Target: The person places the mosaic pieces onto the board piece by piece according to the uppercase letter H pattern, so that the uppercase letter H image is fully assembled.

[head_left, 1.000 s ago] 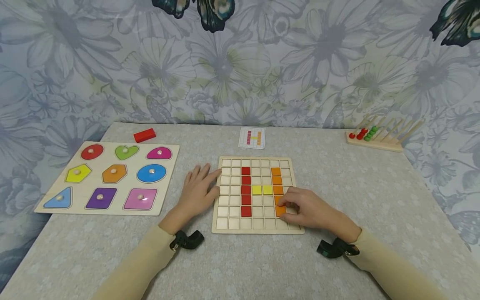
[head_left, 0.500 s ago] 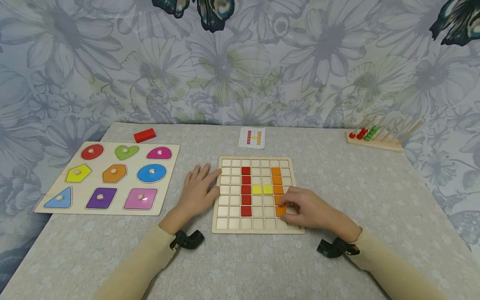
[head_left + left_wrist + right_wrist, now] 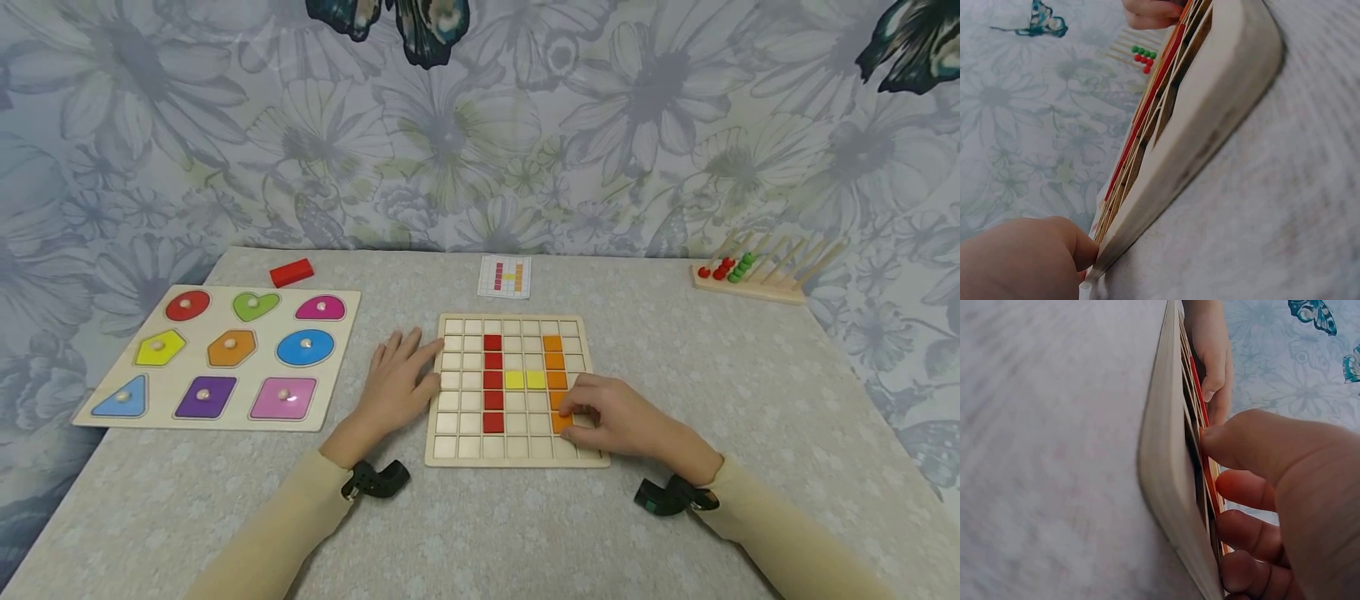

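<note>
A square wooden grid board (image 3: 517,457) lies flat at the middle of the table, its cells framed by thin strips. Red tiles (image 3: 492,380) form a column left of its centre, orange tiles (image 3: 553,361) another on the right, and yellow tiles (image 3: 524,380) join them. My left hand (image 3: 397,379) has its fingers spread, index fingertip and thumb touching the board's left edge. My right hand (image 3: 618,417) rests on the board's right side; its loosely bent fingers and thumb touch the lowest orange tiles, partly covering them. In the right wrist view the thumb (image 3: 1247,440) touches orange.
A pattern card (image 3: 504,276) with a similar coloured figure lies behind the board. To the left is a knobbed shape puzzle (image 3: 191,425), with a red block (image 3: 292,272) behind it. A wooden bead counter (image 3: 750,285) stands at the back right, before the patterned wall.
</note>
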